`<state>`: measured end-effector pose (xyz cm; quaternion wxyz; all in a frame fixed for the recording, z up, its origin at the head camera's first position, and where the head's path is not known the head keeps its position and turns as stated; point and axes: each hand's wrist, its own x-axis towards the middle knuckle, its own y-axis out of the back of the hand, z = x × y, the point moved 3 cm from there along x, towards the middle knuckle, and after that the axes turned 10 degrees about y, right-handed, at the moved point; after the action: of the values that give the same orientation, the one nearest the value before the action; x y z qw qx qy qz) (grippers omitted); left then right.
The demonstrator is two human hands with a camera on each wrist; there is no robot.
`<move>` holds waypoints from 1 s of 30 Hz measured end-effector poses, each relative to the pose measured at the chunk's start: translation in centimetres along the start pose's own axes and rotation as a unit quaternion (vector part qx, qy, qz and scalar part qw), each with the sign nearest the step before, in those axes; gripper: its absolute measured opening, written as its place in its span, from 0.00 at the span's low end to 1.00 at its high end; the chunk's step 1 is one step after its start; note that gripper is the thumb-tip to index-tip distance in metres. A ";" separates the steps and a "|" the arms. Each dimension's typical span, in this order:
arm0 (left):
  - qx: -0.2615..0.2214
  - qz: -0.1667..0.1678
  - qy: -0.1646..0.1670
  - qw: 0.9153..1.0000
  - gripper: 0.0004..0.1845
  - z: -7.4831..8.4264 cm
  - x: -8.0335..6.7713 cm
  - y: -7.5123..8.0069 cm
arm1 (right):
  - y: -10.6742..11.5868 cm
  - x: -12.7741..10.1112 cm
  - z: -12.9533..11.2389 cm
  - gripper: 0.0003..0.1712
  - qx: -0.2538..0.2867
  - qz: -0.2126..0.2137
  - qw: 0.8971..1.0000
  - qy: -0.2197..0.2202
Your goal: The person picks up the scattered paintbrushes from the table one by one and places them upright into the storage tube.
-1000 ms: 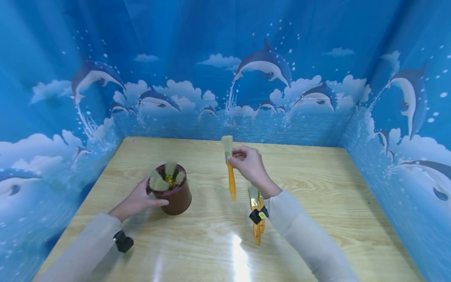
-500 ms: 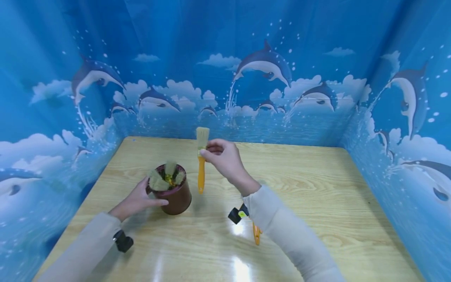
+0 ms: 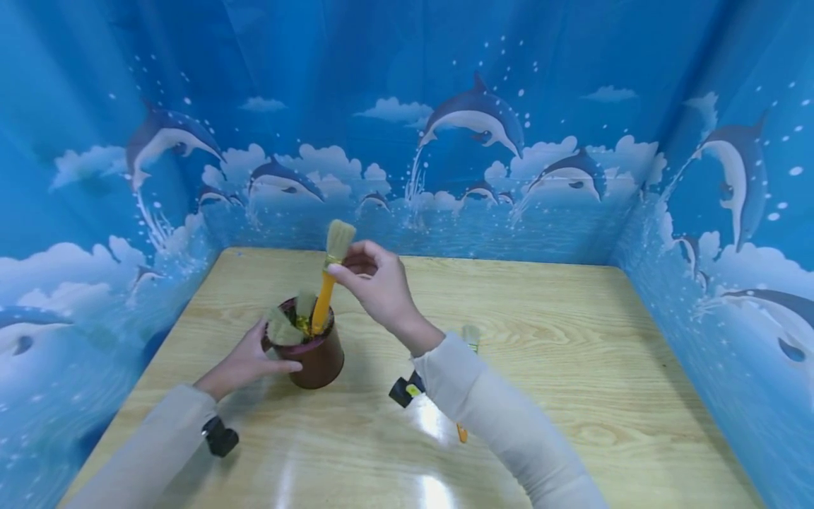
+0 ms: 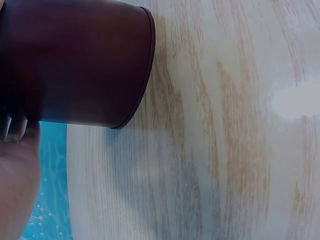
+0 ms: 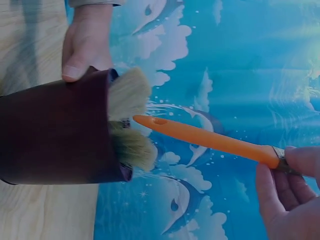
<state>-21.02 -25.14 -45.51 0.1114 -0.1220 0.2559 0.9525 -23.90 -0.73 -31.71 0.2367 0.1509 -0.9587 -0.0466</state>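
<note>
My left hand (image 3: 251, 360) grips a dark brown cylindrical brush pot (image 3: 323, 366) by its left side, thumb across the front near the rim. Pale bristles (image 3: 284, 329) of several brushes stick up out of its mouth. Between thumb and fingers, my right hand (image 3: 381, 288) pinches a paintbrush (image 3: 322, 305) at its metal ferrule, bristles up. Its orange handle points down at the pot's mouth; in the right wrist view the handle tip (image 5: 142, 120) is right by the bristles there. The left wrist view shows the pot's side (image 4: 75, 60) and its base on the table.
On the wood-grain table (image 3: 572, 367), right of the pot, lie more orange-handled brushes (image 3: 471, 335), largely hidden under my right forearm. A blue curtain (image 3: 407, 127) with dolphins encloses the table's back and sides.
My right hand has carried the paintbrush leftward from mid-table to the pot, and the brush now tilts with its handle over the mouth. The left hand keeps its hold on the pot.
</note>
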 end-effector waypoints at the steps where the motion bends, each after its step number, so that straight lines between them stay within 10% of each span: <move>1: 0.000 0.000 -0.002 1.000 0.57 0.0 0.0 0.0 | -0.2 0.0 0.1 0.17 -0.005 -0.001 1.000 0.005; 30: -0.013 0.003 -0.051 0.999 0.54 -0.2 0.3 0.0 | -3.3 -1.5 2.1 0.17 -0.071 -0.102 0.992 -0.004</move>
<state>-21.23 -25.22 -45.80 0.1197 -0.0744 0.2374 0.9611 -22.78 -3.33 -34.74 0.2374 0.2302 -0.9335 -0.1385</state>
